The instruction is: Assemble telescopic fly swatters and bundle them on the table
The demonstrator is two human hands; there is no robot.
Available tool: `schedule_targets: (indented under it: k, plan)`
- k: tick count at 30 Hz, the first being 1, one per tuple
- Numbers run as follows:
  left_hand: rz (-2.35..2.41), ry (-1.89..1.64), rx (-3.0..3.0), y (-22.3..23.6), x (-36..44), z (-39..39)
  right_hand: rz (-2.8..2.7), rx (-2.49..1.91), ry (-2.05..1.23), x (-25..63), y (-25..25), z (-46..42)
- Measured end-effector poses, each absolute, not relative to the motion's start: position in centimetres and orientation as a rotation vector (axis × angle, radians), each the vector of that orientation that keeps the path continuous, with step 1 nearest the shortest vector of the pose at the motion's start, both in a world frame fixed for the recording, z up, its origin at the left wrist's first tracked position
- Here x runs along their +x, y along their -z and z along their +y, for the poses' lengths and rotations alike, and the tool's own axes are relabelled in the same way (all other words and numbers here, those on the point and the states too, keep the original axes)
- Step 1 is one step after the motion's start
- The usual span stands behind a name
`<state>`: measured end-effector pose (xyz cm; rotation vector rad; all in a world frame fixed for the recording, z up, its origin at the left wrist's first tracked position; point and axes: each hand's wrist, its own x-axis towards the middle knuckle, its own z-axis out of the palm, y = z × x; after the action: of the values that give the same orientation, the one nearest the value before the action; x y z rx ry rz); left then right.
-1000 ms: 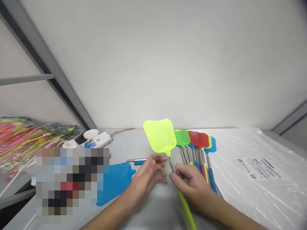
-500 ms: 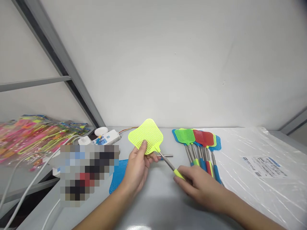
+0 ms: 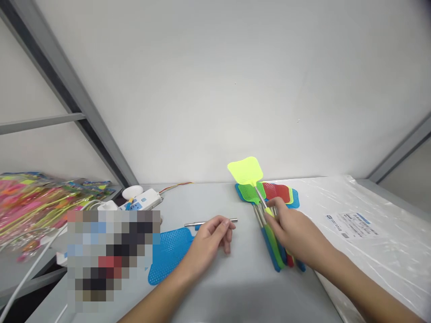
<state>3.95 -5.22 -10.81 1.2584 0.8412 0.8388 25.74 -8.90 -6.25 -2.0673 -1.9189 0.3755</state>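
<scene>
Neon yellow fly swatter (image 3: 245, 171) on top, all tiny-hole mesh, with a green one (image 3: 248, 193) and a red one (image 3: 278, 192) under it, plus a bright blue fly swatter (image 3: 170, 255) sporting the same dotted grid.

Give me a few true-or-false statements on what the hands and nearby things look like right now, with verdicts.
1. The right hand grips a yellow-green fly swatter by its shaft. True.
2. The left hand holds a blue fly swatter. False: it rests beside a blue fly swatter head, not holding it.
3. A white power strip lies at the back left of the table. True.
4. The yellow-green head lies under the other swatters. False: it is raised above the pile of fly swatters.
</scene>
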Motion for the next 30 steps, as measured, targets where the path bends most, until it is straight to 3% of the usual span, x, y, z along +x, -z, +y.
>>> schedule_targets:
  k: [5,15,30]
  plan:
    - [0.911,-0.856,1.430,10.6,3.7,-5.3,-1.892,-2.340,-0.217,27.3,7.6,-7.9]
    - [0.942,-0.912,1.492,10.7,3.4,-5.1,-2.128,-2.291,0.100,26.1,9.5,-7.8]
    - [1.025,-0.905,1.502,11.0,3.6,-4.9,-2.244,-2.199,0.133,26.2,10.1,-8.1]
